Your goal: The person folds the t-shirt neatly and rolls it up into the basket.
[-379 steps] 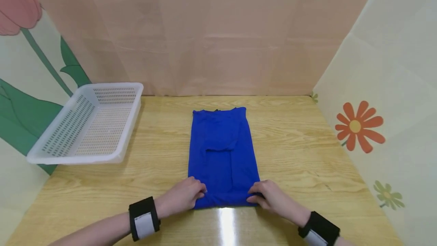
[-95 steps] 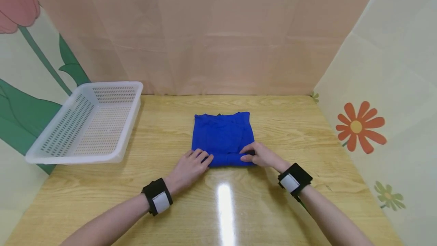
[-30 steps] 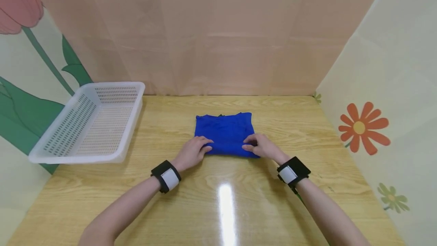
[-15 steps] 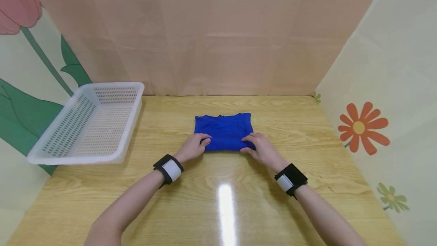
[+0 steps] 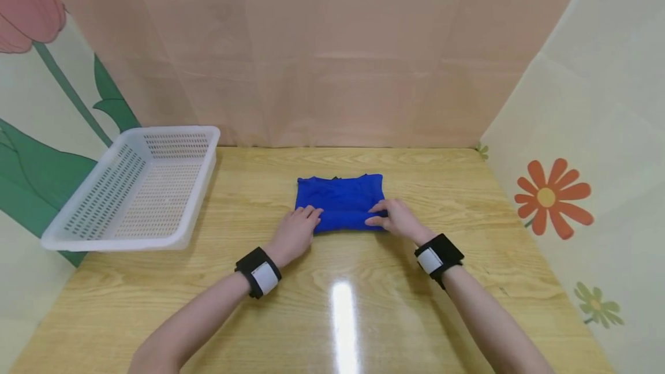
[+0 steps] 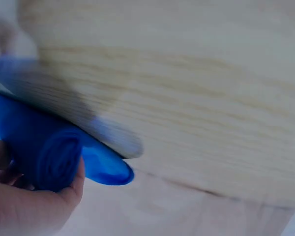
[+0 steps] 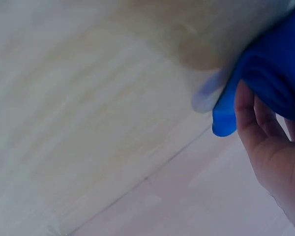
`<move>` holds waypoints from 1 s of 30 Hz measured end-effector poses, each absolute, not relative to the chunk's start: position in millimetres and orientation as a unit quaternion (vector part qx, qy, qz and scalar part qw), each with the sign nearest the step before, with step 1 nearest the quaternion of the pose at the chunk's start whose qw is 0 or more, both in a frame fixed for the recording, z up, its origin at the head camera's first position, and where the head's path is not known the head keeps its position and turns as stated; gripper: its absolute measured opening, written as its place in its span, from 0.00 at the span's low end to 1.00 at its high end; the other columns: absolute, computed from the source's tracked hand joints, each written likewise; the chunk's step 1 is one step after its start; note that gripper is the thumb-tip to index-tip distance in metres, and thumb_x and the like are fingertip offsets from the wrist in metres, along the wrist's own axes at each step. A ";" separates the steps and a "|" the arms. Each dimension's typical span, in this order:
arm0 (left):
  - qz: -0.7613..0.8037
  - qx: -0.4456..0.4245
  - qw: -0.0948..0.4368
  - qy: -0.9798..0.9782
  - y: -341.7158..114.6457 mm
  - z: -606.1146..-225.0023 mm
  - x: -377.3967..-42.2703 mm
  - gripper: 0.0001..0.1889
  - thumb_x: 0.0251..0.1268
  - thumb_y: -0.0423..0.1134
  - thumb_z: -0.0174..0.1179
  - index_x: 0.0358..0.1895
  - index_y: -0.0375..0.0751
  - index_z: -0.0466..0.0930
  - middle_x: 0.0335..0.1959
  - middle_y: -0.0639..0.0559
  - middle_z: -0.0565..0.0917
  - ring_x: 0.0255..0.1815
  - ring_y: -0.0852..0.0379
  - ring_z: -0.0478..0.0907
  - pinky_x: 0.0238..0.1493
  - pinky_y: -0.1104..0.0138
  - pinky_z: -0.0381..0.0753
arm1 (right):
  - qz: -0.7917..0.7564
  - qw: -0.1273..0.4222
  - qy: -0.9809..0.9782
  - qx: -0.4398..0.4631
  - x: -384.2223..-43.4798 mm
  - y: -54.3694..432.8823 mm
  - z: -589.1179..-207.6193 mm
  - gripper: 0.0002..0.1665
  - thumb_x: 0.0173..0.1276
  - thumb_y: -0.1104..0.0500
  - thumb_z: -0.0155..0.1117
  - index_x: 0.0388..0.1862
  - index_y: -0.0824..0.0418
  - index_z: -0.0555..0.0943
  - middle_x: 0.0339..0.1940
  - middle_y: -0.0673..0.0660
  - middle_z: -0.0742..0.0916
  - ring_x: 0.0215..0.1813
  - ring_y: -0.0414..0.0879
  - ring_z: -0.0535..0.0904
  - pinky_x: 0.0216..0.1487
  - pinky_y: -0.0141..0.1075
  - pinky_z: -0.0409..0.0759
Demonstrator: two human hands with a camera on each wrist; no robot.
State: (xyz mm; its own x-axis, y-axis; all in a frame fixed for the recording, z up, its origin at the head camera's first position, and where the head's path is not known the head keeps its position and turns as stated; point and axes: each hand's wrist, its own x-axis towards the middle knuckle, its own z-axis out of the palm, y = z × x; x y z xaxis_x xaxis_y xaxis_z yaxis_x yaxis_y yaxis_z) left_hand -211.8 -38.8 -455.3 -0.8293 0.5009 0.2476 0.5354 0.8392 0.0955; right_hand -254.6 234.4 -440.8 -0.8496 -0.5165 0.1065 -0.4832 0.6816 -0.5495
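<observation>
A blue T-shirt [image 5: 340,194] lies on the table, its near part wound into a thick roll and its far part flat. In the head view my left hand [image 5: 295,234] holds the left end of the roll. The left wrist view shows its fingers and thumb around the spiral end of the roll [image 6: 59,157]. On the other side my right hand [image 5: 400,221] grips the right end between thumb and fingers. In the right wrist view the fingers [image 7: 248,115] curl against the coiled blue fabric [image 7: 270,86], with the flat layer jutting out beyond.
A white perforated plastic basket [image 5: 179,234] stands on the left of the wooden table [image 5: 441,183]. A pinkish sheet [image 5: 332,74] hangs behind the table's far edge. Flower-printed panels [image 5: 613,149] flank the sides. Black bands [image 5: 440,258] wrap both wrists.
Since 12.6 seconds ago the T-shirt has gone from a long flat rectangle to a short one with a roll at its near side. Both hands have moved away from me with the roll.
</observation>
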 end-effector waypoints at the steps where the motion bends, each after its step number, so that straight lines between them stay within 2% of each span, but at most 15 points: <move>1: -0.073 -0.272 0.111 -0.953 -38.3 -455.6 -209.8 0.18 0.68 0.40 0.44 0.58 0.41 0.69 0.49 0.49 0.74 0.48 0.50 0.72 0.47 0.58 0.71 | -0.290 0.041 0.918 -0.269 -256.2 234.3 -439.9 0.15 0.55 0.51 0.65 0.37 0.60 0.84 0.38 0.55 0.84 0.43 0.49 0.78 0.42 0.42 0.75; 6: -0.056 -0.282 0.153 -0.946 -38.0 -456.0 -203.8 0.21 0.63 0.35 0.50 0.59 0.41 0.65 0.52 0.47 0.71 0.51 0.49 0.70 0.50 0.56 0.69 | -0.294 0.085 0.913 -0.269 -264.9 234.7 -437.2 0.17 0.57 0.52 0.64 0.39 0.64 0.83 0.38 0.58 0.84 0.42 0.50 0.78 0.41 0.42 0.75; 10: -0.045 -0.292 0.181 -0.938 -39.5 -457.4 -201.5 0.19 0.63 0.41 0.51 0.56 0.40 0.68 0.52 0.47 0.71 0.52 0.49 0.68 0.52 0.57 0.67 | -0.294 0.112 0.909 -0.275 -272.7 235.1 -438.1 0.17 0.60 0.53 0.61 0.41 0.66 0.82 0.38 0.59 0.83 0.41 0.49 0.78 0.41 0.42 0.76; 13: -0.028 -0.295 0.174 -0.939 -40.7 -459.5 -200.8 0.22 0.62 0.46 0.53 0.57 0.41 0.67 0.54 0.47 0.69 0.54 0.49 0.66 0.54 0.57 0.65 | -0.290 0.133 0.907 -0.274 -277.6 235.4 -439.1 0.17 0.63 0.54 0.58 0.41 0.66 0.81 0.39 0.59 0.83 0.41 0.49 0.78 0.41 0.42 0.75; 16: -0.021 -0.298 0.169 -0.939 -42.0 -460.9 -202.0 0.25 0.59 0.47 0.57 0.57 0.41 0.67 0.54 0.46 0.68 0.55 0.49 0.65 0.53 0.56 0.66 | -0.288 0.148 0.907 -0.270 -280.1 235.0 -437.9 0.17 0.64 0.54 0.56 0.41 0.66 0.81 0.37 0.57 0.83 0.39 0.48 0.77 0.41 0.42 0.75; 21: -0.024 -0.293 0.181 -0.938 -42.4 -463.3 -207.0 0.22 0.58 0.46 0.57 0.54 0.41 0.70 0.50 0.47 0.70 0.52 0.49 0.65 0.49 0.58 0.69 | -0.291 0.165 0.906 -0.260 -281.6 233.1 -434.3 0.16 0.66 0.55 0.53 0.40 0.65 0.81 0.32 0.54 0.82 0.35 0.46 0.76 0.37 0.40 0.74; 26: -0.053 -0.279 0.158 -0.946 -42.1 -459.3 -212.9 0.18 0.62 0.45 0.53 0.53 0.40 0.71 0.48 0.48 0.72 0.50 0.49 0.67 0.46 0.55 0.71 | -0.298 0.171 0.908 -0.239 -284.2 230.3 -433.6 0.15 0.68 0.54 0.51 0.28 0.61 0.80 0.18 0.49 0.72 0.24 0.44 0.67 0.26 0.35 0.65; 28: -0.077 -0.269 0.139 -0.950 -42.3 -455.6 -215.7 0.18 0.63 0.44 0.52 0.53 0.40 0.71 0.48 0.48 0.72 0.50 0.49 0.67 0.45 0.54 0.71 | -0.301 0.167 0.909 -0.234 -284.8 229.1 -434.2 0.16 0.68 0.54 0.50 0.26 0.61 0.78 0.16 0.49 0.67 0.22 0.44 0.64 0.25 0.35 0.62; 30: -0.097 -0.258 0.119 -0.954 -42.5 -452.4 -218.7 0.17 0.64 0.43 0.50 0.53 0.41 0.71 0.48 0.49 0.72 0.50 0.50 0.67 0.44 0.53 0.72 | -0.302 0.159 0.911 -0.230 -284.9 228.1 -435.1 0.15 0.68 0.54 0.51 0.26 0.61 0.78 0.16 0.49 0.68 0.22 0.43 0.65 0.25 0.35 0.63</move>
State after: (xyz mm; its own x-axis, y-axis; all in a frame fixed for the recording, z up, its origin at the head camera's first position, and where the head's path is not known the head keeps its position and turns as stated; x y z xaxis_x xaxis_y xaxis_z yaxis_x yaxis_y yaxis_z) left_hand -218.7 -42.5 -452.4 -0.8389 0.4681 0.2779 0.5145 0.8484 0.1243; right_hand -284.9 228.1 -435.1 -0.8440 -0.5148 -0.1504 -0.3230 0.7119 -0.6236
